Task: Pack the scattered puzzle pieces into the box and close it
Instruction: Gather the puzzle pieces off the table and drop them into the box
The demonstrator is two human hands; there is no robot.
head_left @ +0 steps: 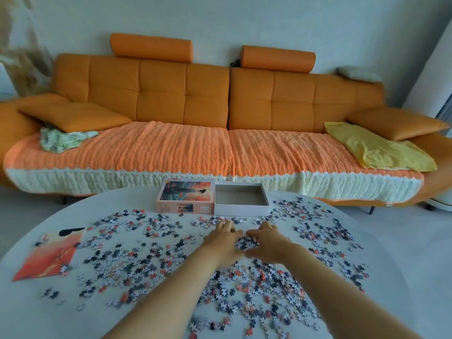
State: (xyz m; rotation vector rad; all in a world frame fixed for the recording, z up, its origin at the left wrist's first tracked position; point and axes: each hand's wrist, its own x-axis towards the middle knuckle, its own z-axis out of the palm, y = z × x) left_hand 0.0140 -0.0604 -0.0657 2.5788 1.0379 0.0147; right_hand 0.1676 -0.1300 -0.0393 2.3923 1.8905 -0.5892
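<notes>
Many small puzzle pieces (156, 260) lie scattered over the round white table (44, 311). An open box bottom (241, 208) stands at the far side, with nothing visible inside it. Its printed lid (185, 197) sits just left of it. My left hand (223, 243) and my right hand (265, 243) lie on the table in front of the box, cupped toward each other around a small heap of pieces (247, 242). The fingers of both hands are curved around that heap.
A printed poster sheet (50, 255) lies at the table's left side. An orange sofa (220, 113) with a knitted cover stands behind the table, close to the box.
</notes>
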